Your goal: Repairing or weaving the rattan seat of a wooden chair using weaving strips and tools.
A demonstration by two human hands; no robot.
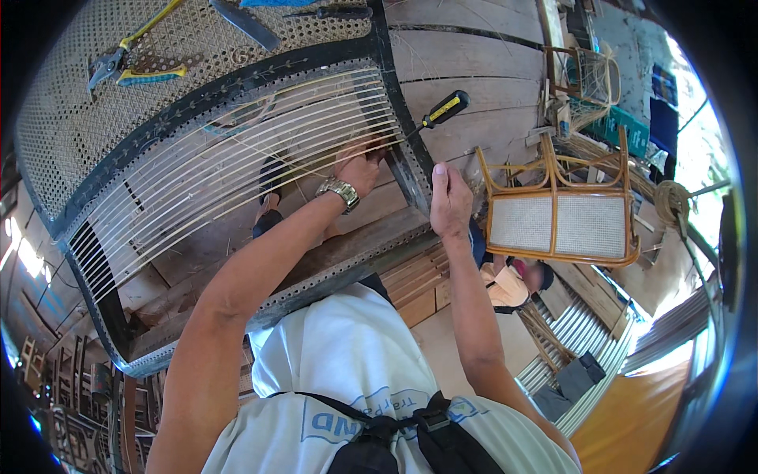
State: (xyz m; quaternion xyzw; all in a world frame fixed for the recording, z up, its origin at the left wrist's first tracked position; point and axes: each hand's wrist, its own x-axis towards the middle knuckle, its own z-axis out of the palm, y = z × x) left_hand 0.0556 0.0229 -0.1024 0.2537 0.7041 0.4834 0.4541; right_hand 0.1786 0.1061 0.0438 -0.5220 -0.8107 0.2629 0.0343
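Note:
A dark wooden seat frame [347, 257] with small holes along its edges lies in front of me. Pale cane strands [237, 186] run lengthwise across its opening. My left hand [359, 172], a metal watch on its wrist, reaches in at the right end by the strands. Its fingers are bent and partly hidden, so what they pinch does not show. Just outside the frame's right side, my right hand [452, 201] is closed with the thumb up; its contents cannot be made out. A black-and-yellow-handled tool [447, 109] stands with its tip at the frame's right rail.
On the woven cane panel [197, 87] rest pruning shears [110, 67], a flat blade [246, 24] and a dark-handled tool [339, 12]. A rattan bench [557, 225] stands to the right. Another person [509, 284] sits beyond my right arm. Chair frames [75, 395] are stacked at lower left.

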